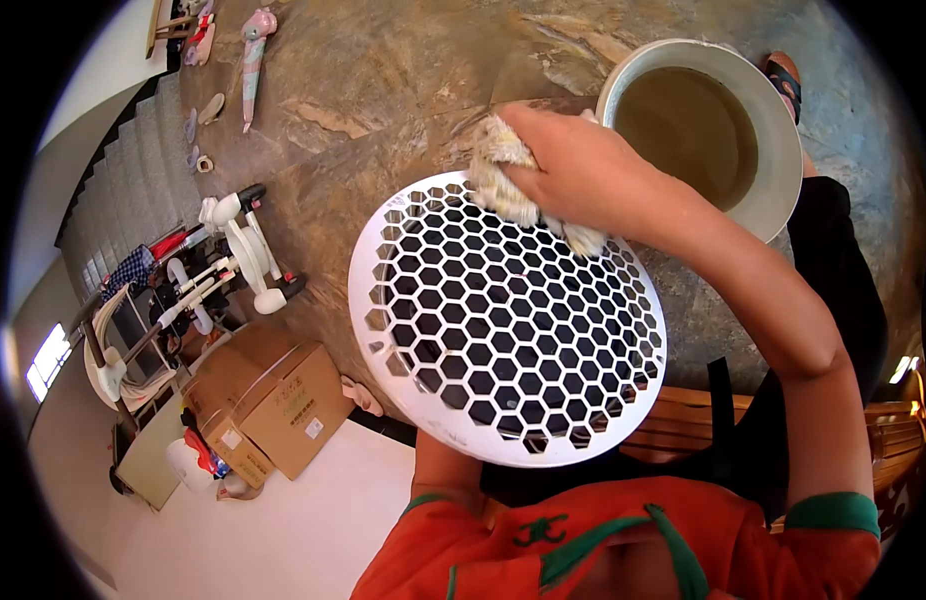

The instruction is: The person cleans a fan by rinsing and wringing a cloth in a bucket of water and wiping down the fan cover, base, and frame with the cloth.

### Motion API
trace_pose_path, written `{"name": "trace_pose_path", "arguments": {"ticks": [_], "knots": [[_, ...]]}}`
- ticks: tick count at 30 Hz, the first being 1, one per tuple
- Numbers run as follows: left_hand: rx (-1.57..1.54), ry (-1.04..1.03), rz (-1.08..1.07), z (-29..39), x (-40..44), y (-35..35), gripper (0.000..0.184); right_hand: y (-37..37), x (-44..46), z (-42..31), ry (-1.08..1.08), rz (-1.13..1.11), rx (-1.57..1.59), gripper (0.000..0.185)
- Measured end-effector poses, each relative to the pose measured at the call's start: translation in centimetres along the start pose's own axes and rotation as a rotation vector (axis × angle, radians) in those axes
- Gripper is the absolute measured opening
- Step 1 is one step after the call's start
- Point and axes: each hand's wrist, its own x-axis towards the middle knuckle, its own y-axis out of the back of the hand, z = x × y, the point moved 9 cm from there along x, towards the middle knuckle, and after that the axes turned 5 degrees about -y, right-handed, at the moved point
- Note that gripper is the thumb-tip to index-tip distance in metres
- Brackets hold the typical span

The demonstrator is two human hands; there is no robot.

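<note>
Under everything you have the brown, stone-patterned floor [383,70], spreading across the upper part of the view. The largest thing in front of you is the white honeycomb grille [513,318], a round cover with hexagonal holes, its face turned up toward you just ahead of your red shirt [603,530]. Your left forearm [446,468] runs in behind its near edge; the left hand is hidden there, so I cannot tell how it is set or what it has hold of. Beyond the grille, to the right, the pale bucket [790,150] stands on the floor with murky brown water [688,125] in it. Off to the left sits the cardboard carton [293,410]. Your right hand [573,165] is over the grille's far edge, fingers curled around the bunched cloth [503,175], which lies against the rim and the nearby holes. Smallest is the pink and grey toy [254,65], lying far ahead on the floor.
</note>
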Motion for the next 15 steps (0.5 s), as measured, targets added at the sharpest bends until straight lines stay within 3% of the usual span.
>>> {"name": "trace_pose_path", "arguments": {"ticks": [2, 4, 7, 11, 15], "knots": [[0.003, 0.002, 0.013, 0.2, -0.6, 0.2, 0.068, 0.2, -2.3, -1.5, 0.004, -0.132, 0.235, 0.032], [0.003, 0.003, 0.015, 0.2, -0.7, 0.1, 0.068, 1.4, -5.0, -4.5, 0.15, -0.213, 0.243, 0.043], [0.006, 0.005, 0.012, -0.1, -0.4, 0.0, 0.068, 2.5, -8.1, -8.2, 0.435, -0.119, 0.175, 0.036], [0.009, 0.016, -0.015, -0.4, 1.0, -0.7, 0.068, 0.8, -4.5, -2.8, -0.005, -0.126, 0.027, 0.031], [0.021, 0.004, -0.004, -0.1, 0.4, -0.3, 0.068, 0.7, -3.2, 1.0, -0.03, -0.02, -0.122, 0.028]]}}
